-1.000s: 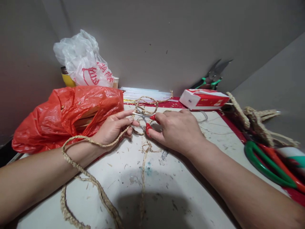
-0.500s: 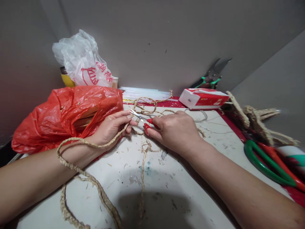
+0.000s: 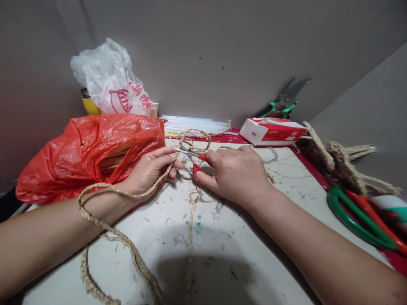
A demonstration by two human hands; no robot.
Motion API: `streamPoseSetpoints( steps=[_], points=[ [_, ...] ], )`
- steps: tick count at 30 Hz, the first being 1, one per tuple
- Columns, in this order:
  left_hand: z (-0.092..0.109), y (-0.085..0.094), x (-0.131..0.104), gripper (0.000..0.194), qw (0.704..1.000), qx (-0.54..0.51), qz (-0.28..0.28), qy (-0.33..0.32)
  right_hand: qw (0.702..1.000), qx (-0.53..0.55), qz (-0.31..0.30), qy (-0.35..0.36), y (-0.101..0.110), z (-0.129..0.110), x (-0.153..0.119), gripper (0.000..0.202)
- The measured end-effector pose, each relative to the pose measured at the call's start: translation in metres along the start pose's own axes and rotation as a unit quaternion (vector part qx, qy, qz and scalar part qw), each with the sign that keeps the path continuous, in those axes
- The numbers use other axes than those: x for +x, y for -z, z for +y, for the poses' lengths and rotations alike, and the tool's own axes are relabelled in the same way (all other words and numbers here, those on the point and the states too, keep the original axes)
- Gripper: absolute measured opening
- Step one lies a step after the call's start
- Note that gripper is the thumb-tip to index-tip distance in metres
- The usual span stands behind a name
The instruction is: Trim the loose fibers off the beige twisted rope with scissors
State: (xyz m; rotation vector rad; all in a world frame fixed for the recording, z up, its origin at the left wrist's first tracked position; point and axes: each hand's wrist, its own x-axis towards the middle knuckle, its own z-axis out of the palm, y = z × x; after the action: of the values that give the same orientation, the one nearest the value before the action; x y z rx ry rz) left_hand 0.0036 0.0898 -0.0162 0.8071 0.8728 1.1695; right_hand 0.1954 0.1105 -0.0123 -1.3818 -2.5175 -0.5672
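My left hand [image 3: 153, 168] is closed on a braided straw cord [image 3: 127, 195], pinching it between thumb and fingers. From there the cord loops over my left forearm and down to the table's near edge. In my right hand [image 3: 237, 173] are small red-handled scissors [image 3: 190, 155], fingers in the handle loops. Their blades are parted and point left, with the tips at my left fingertips beside the cord. Whether the blades touch the cord I cannot tell. More cord lies coiled behind the scissors, and a thin knotted strand [image 3: 191, 228] runs toward me along the table.
A red plastic bag [image 3: 63, 156] of straw pieces sits left, a white bag [image 3: 108, 80] behind it. At the back are clear sticks [image 3: 193, 125], a red-white box [image 3: 273, 132] and green-handled shears [image 3: 286, 99]. Large scissors [image 3: 359, 224] lie right. Scraps dot the white table [image 3: 171, 271].
The scissors' blades have spread wider and the handles have moved apart in my right hand. My left hand keeps its hold on the cord, nearly unmoved.
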Motion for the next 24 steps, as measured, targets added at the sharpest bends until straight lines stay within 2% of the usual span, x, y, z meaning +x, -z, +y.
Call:
streamPoseSetpoints(
  steps=[9,16,24],
  points=[
    [-0.0016,0.0006,0.0018,0.029,0.999,0.036,0.018,-0.019,0.999,-0.014,-0.032,-0.016,0.0028,0.0,0.0024,0.033],
    [0.0003,-0.0033,-0.0006,0.026,0.997,0.064,0.038,-0.032,1.0,-0.005,-0.005,-0.006,0.0003,-0.0003,0.0002,0.035],
    [-0.0002,-0.0017,0.0004,0.028,0.995,0.08,0.035,-0.039,1.0,-0.015,-0.009,-0.011,-0.0009,-0.0006,0.0009,0.035]
  ],
)
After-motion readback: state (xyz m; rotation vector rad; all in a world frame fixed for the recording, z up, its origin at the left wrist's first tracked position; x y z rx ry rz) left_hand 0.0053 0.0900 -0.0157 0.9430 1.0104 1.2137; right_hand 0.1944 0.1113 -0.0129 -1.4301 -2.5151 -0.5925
